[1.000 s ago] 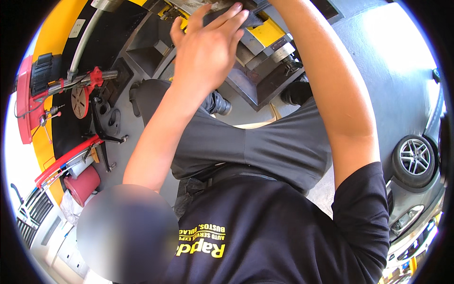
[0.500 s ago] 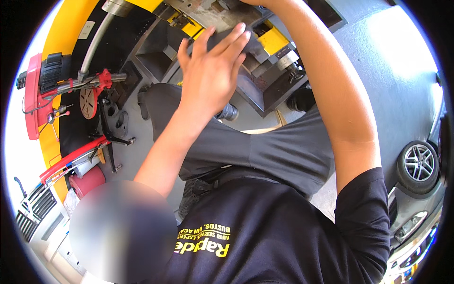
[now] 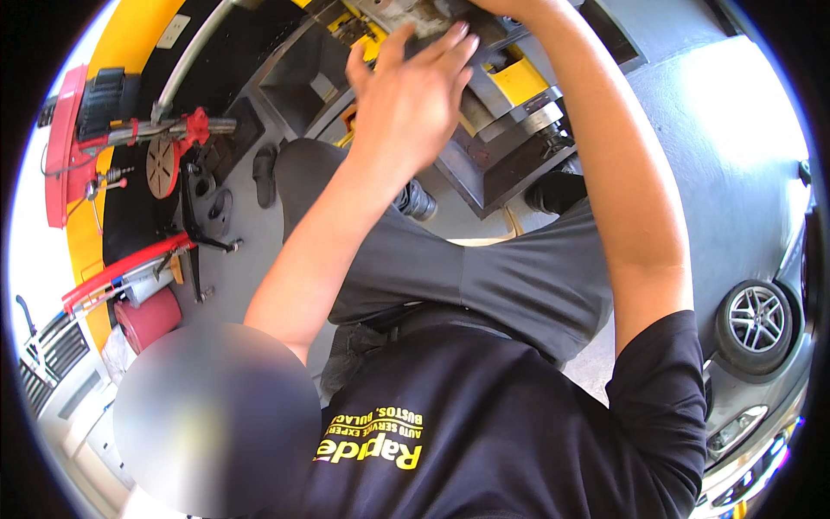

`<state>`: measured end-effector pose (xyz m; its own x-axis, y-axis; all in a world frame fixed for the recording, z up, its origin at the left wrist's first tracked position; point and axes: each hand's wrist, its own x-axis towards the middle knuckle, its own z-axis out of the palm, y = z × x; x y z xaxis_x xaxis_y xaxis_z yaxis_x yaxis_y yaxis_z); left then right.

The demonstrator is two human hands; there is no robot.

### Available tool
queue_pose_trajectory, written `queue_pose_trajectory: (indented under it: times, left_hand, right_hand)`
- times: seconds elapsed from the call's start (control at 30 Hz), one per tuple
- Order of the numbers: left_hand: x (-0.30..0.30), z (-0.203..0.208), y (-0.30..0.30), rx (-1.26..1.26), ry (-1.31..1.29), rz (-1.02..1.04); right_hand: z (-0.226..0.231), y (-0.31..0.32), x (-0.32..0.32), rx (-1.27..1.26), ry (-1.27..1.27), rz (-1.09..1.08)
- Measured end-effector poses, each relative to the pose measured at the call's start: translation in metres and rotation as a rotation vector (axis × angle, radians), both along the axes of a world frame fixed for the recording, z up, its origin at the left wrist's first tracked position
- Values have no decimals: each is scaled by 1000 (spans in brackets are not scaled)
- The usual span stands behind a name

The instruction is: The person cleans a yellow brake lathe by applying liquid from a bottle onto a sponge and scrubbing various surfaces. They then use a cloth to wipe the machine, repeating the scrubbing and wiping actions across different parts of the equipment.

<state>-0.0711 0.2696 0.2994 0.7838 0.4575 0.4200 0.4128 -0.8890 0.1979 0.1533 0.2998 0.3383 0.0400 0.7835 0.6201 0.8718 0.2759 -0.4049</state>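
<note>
And your left hand [image 3: 402,117] spreads its fingers left of the yellow block [image 3: 520,82], gripping nothing visible, the underside hidden. Your right hand [image 3: 510,5] is cut off above the block, so I can't tell its hold. Here's the change: your left edges farther up the metal bed [image 3: 422,17], baring more block; contact, if any, likely shifts upward. That bed lies up-left of the block, 1 dark tray [image 3: 501,173] below it, 1 red drill press [image 3: 69,143] far left, 1 car wheel [image 3: 754,327] far right.

The left hand [image 3: 405,111], fingers [image 3: 451,41] spread, is over a yellow-and-grey machine [image 3: 520,80].
</note>
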Motion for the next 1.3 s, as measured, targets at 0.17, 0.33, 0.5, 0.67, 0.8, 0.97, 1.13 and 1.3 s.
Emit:
queue_pose_trajectory:
  times: [0.17,0.33,0.5,0.67,0.8,0.97,1.13,1.3]
  left_hand:
    - [-14,1,-9,6,39,24]
    - [-4,2,-6,50,36,22]
    - [4,0,-14,35,103,39]
    - [-11,9,-10,66,177,46]
    - [9,14,-16,25,107,-44]
    - [5,27,-5,-38,125,-113]
    - [-4,25,2,18,142,-192]
    - [0,18,6,-61,139,-147]
  right_hand:
    - [-8,2,4,42,-26,25]
    - [-3,1,0,-11,4,-41]
    - [-6,3,3,29,-2,4]
    - [-2,2,1,-38,5,-53]
    - [-7,4,3,20,-5,-33]
    - [1,4,4,-44,-22,-24]
    - [-2,3,0,14,9,2]
    - [4,-1,-1,-51,33,-13]
